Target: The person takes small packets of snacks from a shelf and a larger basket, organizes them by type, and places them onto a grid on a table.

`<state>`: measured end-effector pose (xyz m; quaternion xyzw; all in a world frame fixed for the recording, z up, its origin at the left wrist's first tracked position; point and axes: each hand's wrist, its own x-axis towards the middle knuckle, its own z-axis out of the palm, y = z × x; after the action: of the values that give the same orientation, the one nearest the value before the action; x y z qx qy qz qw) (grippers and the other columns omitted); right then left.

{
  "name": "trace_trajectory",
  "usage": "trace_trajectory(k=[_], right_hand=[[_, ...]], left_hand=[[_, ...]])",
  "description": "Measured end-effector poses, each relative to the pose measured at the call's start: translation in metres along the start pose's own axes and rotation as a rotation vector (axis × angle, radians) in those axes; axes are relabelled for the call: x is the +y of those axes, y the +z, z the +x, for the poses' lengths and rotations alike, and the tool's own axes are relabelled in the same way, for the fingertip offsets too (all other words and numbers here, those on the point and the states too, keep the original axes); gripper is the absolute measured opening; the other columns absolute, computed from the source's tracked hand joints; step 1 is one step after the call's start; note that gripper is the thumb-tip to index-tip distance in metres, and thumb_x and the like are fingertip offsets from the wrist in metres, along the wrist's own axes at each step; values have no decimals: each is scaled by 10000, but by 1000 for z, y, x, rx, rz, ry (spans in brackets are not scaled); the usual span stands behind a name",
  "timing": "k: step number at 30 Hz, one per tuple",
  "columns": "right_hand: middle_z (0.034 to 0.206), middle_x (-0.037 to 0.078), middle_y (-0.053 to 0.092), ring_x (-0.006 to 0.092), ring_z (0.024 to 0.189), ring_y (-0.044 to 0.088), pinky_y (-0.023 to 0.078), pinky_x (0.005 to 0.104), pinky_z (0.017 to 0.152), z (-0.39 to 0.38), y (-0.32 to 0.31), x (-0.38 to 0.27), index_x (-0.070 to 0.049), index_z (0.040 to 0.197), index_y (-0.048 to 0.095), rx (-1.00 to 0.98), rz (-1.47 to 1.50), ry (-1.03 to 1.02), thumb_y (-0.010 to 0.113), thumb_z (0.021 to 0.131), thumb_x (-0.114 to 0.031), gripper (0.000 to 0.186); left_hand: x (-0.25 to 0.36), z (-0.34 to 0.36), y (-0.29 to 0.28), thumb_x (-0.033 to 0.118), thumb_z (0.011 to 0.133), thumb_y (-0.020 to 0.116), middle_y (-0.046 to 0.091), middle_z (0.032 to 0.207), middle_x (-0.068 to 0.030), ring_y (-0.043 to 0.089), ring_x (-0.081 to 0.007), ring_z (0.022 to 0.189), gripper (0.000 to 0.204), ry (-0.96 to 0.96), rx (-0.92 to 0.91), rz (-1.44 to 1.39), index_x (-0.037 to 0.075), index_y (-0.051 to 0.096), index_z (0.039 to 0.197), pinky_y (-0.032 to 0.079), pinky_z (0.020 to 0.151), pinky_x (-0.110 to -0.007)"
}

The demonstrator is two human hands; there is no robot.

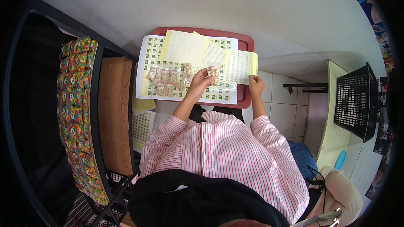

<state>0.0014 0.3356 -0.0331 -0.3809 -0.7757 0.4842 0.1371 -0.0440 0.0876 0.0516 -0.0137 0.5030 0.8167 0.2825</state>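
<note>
My left hand (201, 85) holds a small clear plastic bag (214, 72) of pale, round, nut-like pieces. With closed fingers, my right hand (256, 85) grips the lower right edge of a label sheet (240, 66) printed with rows of small marks and edged in yellow. Left of my left hand lie several similar filled bags (166, 77). They rest on a large white sheet (146, 54) with repeated green prints. More yellowish label sheets (183, 47) overlap at the far side. Whether a single label is between my right fingertips is too small to tell.
Beneath the sheets is a red tabletop (246, 96) close to a pale wall (252, 8). At left stands a shelf with a wooden board (114, 115) and rows of colourful sweet packets (76, 113). A black plastic basket (357, 101) sits at right, near a blue oval item (340, 159).
</note>
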Motion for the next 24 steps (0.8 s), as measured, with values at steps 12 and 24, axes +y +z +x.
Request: trace_trajectory(k=[12,24], right_hand=[[1004,133,549,221,979,501,358,301,861,-98,30,-114,-6,773,619,-284,370,-237,618,724,-150,152],[963,148,558,235,935,522,380,307,832,-106,28,-117,10,738,621,-207,283,-360,621,707,-121,135]], left_hand=[[-2,-7,14,16,787,534,473,1062,-97,523,-136,921,316,126,-49,220,-17,408,1074,445,763,-234],[-4,-13,14,-1,760,556,506,972,-76,524,-143,897,277,188,-35,249,-16,429,1006,461,739,-244]])
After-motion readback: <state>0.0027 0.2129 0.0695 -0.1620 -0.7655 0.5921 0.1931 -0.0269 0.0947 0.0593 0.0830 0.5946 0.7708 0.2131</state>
